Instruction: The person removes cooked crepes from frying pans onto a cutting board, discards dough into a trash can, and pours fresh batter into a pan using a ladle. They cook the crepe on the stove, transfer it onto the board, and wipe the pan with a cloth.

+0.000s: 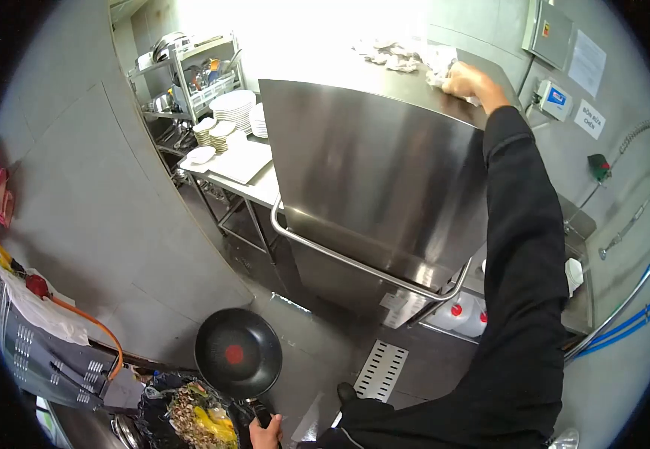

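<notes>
My left hand [267, 432], low in the view, is closed round the black handle of a frying pan [261, 359]. The pan is dark inside, with a red dot in its middle, and hangs beside a black-lined bin [201, 419] of food scraps. My right arm reaches far forward over the top of a large stainless steel hood-type dishwasher [377, 165]. There my right hand [465, 81] is closed on a crumpled white cloth [439, 75]. More crumpled white cloths [391, 55] lie on the steel top to its left.
Stacked white plates [233, 108] and a tray [241, 161] stand on a steel table at left, before a loaded rack [190, 82]. A bar handle [362, 263] juts from the dishwasher. Jugs [456, 310] sit below; a spray hose [643, 194] hangs at right.
</notes>
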A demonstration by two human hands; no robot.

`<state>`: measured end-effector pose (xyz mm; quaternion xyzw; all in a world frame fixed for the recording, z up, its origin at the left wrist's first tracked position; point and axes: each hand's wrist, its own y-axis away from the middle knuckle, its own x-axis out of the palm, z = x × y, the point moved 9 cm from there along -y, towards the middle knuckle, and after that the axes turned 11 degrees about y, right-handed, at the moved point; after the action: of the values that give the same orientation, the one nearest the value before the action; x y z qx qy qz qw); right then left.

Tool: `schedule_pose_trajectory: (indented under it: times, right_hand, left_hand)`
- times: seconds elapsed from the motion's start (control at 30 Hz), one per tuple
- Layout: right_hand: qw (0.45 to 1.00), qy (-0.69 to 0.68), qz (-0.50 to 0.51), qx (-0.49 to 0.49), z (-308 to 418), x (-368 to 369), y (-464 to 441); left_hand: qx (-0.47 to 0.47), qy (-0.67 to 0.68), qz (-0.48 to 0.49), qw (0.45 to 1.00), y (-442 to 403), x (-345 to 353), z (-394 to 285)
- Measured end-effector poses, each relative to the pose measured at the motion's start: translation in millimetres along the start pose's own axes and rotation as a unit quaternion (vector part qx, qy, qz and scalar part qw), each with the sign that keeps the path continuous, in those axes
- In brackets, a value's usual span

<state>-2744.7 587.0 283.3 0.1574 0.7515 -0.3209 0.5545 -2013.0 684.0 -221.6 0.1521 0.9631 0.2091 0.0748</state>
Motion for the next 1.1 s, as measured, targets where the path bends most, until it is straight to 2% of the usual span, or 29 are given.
schedule_pose_trajectory:
  times: [0.03,0.1,0.17,0.2,0.23,0.3,0.37,0.43,0.47,0.5,0.53,0.57,0.6,0.67,0.7,0.73,0.77,0.8,0.83,0.87,0.93,0.97,1.03,1.07,1.1]
  right_hand:
    - [0.998,0.008,0.038,-0.057,19,-14,21]
    - [0.995,0.002,0.061,-0.079,33,-51,69]
    - [0.991,-0.003,0.083,-0.105,33,-56,77]
    - [0.993,-0.079,-0.079,-0.042,2,-82,64]
    - [0.959,-0.152,-0.238,0.022,-30,-99,61]
    - [0.965,-0.108,-0.236,0.038,-21,-67,52]
    - [0.969,-0.020,-0.236,0.064,4,-36,39]
    - [0.986,-0.113,-0.115,0.045,-32,20,-21]
    - [0.980,-0.200,-0.013,-0.006,-15,22,-18]
    - [0.955,-0.291,0.002,-0.051,6,17,-3]
    - [0.982,-0.177,0.010,-0.072,32,-3,22]
    - [0.968,-0.236,-0.025,-0.082,56,-19,55]
    - [0.965,-0.242,-0.015,-0.098,48,9,26]
    - [0.938,-0.316,-0.017,-0.143,207,-17,229]
    - [0.921,-0.353,-0.019,-0.163,199,-1,220]
    - [0.895,-0.288,-0.231,-0.250,241,11,272]
    - [0.814,-0.526,0.119,-0.215,321,14,321]
    - [0.833,-0.487,0.111,-0.237,361,42,334]
    - [0.824,-0.521,0.082,-0.207,398,61,352]
    - [0.818,-0.530,0.149,-0.170,435,89,367]
    - [0.837,-0.509,0.098,-0.177,491,114,393]
    - [0.834,-0.512,0.098,-0.181,508,117,400]
    - [0.828,-0.534,0.014,-0.172,522,97,420]
    - [0.823,-0.543,-0.025,-0.166,521,91,430]
    - [0.821,-0.544,-0.021,-0.170,523,90,437]
  left_hand:
    - [0.000,-0.022,0.017,1.000,-5,1,9]
    - [0.004,-0.030,0.020,0.999,0,10,-14]
    - [0.014,-0.043,0.021,0.999,6,22,-44]
    - [0.012,-0.043,0.020,0.999,5,21,-47]
    - [-0.007,-0.009,0.034,0.999,5,23,-44]
    - [-0.050,0.063,0.054,0.995,8,25,-34]
    - [-0.001,0.108,0.069,0.992,3,22,-30]
    - [0.004,0.132,0.070,0.989,12,20,-50]
    - [0.011,0.115,0.063,0.991,13,15,-60]
    - [0.017,0.096,0.061,0.993,14,9,-64]
    - [0.034,0.104,0.060,0.992,15,3,-49]
    - [0.061,0.109,0.066,0.990,10,-1,-43]
    - [0.053,0.128,0.069,0.988,12,-3,-53]
    - [0.042,0.150,0.063,0.986,17,-2,-67]
    - [0.020,0.207,0.065,0.976,18,0,-66]
    - [0.000,0.261,0.068,0.963,20,2,-65]
    - [-0.002,0.259,0.062,0.964,22,1,-67]
    - [-0.010,0.281,0.061,0.958,24,2,-71]
    - [-0.020,0.303,0.062,0.951,27,3,-73]
    - [-0.029,0.326,0.062,0.943,32,6,-72]
    - [-0.039,0.307,0.067,0.949,40,12,-63]
    - [-0.044,0.287,0.076,0.954,41,14,-58]
    - [-0.052,0.270,0.078,0.958,44,9,-45]
    - [-0.014,0.214,0.062,0.975,45,-1,-44]
    - [0.028,0.156,0.046,0.986,44,-11,-45]
